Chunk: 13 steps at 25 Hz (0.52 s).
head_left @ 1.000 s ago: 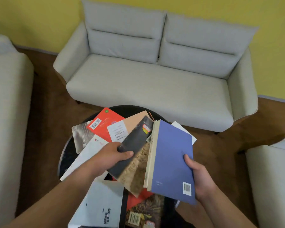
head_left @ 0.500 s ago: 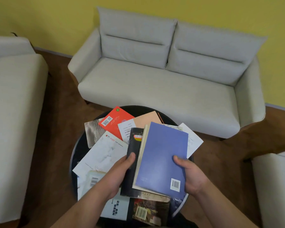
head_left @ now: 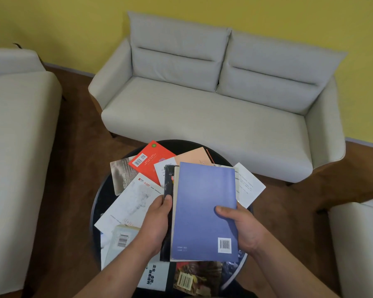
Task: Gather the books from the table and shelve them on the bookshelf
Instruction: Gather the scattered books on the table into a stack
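I hold a small stack of books over the round black table [head_left: 99, 203]. A blue book [head_left: 202, 211] with a barcode lies on top, a black book [head_left: 168, 181] sticks out beneath it on the left. My left hand [head_left: 157, 224] grips the stack's left edge, thumb on the black book. My right hand [head_left: 243, 229] grips the right edge, thumb on the blue cover. Several more books lie spread on the table: a red one [head_left: 148, 160], a white one [head_left: 131, 203], a tan one [head_left: 192, 155], a grey one [head_left: 121, 175]. No bookshelf is in view.
A light grey two-seat sofa [head_left: 202, 108] stands behind the table against a yellow wall. Another grey seat [head_left: 15, 147] is at the left, a third [head_left: 360, 244] at the right. Brown floor [head_left: 73, 147] runs between them.
The fanned books in my hands have been squared into one flat stack, lowered toward the table. The camera view has shifted, so the sofa sits further right and lower.
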### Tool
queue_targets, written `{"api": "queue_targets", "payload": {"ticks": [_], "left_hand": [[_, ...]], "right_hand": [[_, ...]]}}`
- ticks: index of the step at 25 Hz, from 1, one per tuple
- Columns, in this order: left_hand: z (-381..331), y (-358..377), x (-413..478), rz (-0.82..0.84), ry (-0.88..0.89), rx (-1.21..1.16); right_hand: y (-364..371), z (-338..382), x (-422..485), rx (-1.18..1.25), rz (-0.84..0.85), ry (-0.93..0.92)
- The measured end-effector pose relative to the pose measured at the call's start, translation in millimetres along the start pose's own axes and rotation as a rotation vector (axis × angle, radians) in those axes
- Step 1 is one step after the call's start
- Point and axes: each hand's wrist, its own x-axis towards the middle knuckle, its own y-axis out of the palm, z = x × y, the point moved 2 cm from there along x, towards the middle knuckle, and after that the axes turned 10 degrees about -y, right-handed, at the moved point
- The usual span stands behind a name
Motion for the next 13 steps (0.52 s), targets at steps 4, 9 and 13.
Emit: {"api": "queue_targets", "payload": {"ticks": [4, 9, 13], "left_hand": [[0.1, 2.7, 1.5, 0.152, 0.092, -0.016], [11.8, 0.2, 6.3, 0.190, -0.012, -0.215], [17.7, -8.2, 14.8, 0.159, -0.009, -0.204]], "right_hand": [[11.8, 1.2, 3.9, -0.117, 0.006, -0.067], [24.6, -11.2, 7.6, -0.233, -0.122, -0.089], [16.1, -11.5, 16.1, -0.177, -0.100, -0.010]]}}
